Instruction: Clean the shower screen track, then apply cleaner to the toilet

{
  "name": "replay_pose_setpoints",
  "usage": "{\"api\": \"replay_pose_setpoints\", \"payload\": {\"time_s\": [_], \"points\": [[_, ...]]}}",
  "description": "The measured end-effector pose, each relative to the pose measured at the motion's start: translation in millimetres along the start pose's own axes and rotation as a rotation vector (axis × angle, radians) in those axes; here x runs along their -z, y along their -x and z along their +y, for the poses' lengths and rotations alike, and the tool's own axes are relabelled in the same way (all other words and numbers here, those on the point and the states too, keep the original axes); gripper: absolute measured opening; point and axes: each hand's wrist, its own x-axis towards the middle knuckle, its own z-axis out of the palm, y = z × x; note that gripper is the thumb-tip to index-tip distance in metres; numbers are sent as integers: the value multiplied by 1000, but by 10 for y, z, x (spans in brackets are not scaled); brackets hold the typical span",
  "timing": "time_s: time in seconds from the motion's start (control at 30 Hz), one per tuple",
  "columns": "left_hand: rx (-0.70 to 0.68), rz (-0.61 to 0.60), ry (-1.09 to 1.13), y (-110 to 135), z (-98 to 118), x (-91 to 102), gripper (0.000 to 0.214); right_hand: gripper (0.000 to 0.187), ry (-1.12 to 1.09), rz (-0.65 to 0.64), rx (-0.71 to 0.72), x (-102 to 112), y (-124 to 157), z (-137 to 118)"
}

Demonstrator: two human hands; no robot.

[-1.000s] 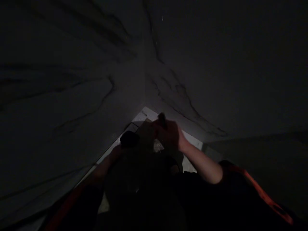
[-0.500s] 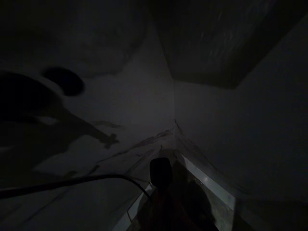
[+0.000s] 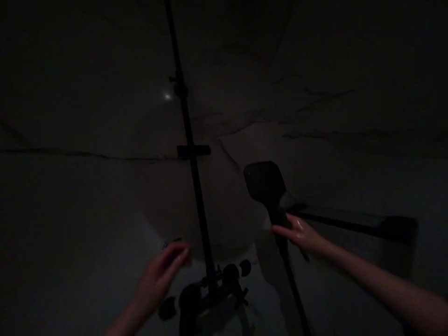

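Observation:
In the dim head view, my right hand (image 3: 299, 233) is closed around the handle of a black hand shower (image 3: 265, 183). The squarish head of the shower points up and to the left, and a dark hose (image 3: 296, 294) runs down below the grip. My left hand (image 3: 159, 275) hovers at lower left, fingers loosely curled, holding nothing that I can see. It is nearest to a black shower mixer (image 3: 206, 296) with round knobs, apart from it. Details of the fingers are lost in darkness and slight blur.
A black riser rail (image 3: 198, 186) climbs from the mixer, with a crosswise bracket (image 3: 193, 150) and a slider (image 3: 180, 89). Dark-veined pale walls (image 3: 245, 126) surround it. To the right lies a long dark bar-like shape (image 3: 353, 226), perhaps a shadow.
The view has swung from a wall corner to the rail and mixer. Both hands now show, the right one on the hand shower; neither could be made out before.

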Motion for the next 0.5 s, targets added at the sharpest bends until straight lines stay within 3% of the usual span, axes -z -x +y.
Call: {"api": "replay_pose_setpoints", "payload": {"time_s": [0.03,0.1,0.17,0.23,0.3,0.4,0.5], "points": [[-138,196,-60,-353,191,216,57,48,13,11,48,114,-389,-177],[-342,475,-213,-1100,551,541,59,39,80,62,133,261,-1143,-504],[-422,612,-332,-1751,850,716,67,31,175,110,222,304,-1808,-807],[-455,727,-524,-2187,1085,745,75,25,268,168,316,276,-2338,-1088],[-530,740,-854,-2404,1268,655,75,23,350,230,403,219,-2721,-1324],[-620,548,-1358,-2535,1471,418,71,30,443,271,472,136,-3056,-1546],[-537,450,-1569,-2698,1590,276,46,37,489,268,484,92,-3178,-1604]]}}
